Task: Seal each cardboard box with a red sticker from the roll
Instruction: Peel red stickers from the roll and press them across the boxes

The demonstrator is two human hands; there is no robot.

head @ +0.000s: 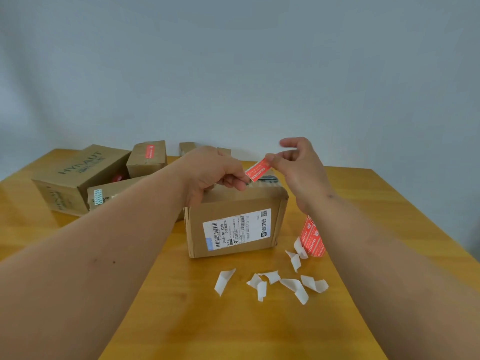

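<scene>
A cardboard box (233,229) with a white shipping label stands at the table's middle. Just above its top, a red sticker (258,169) is stretched between both hands. My left hand (215,172) pinches its lower left end, and my right hand (298,165) pinches its upper right end. The red sticker roll (311,237) stands on the table right of the box, partly behind my right forearm.
Several curled white backing strips (270,281) lie in front of the box. At the back left sit a large printed box (78,178), a small box with a red sticker (148,158) and a flat box (117,190). The wooden table (389,203) ends at a grey wall.
</scene>
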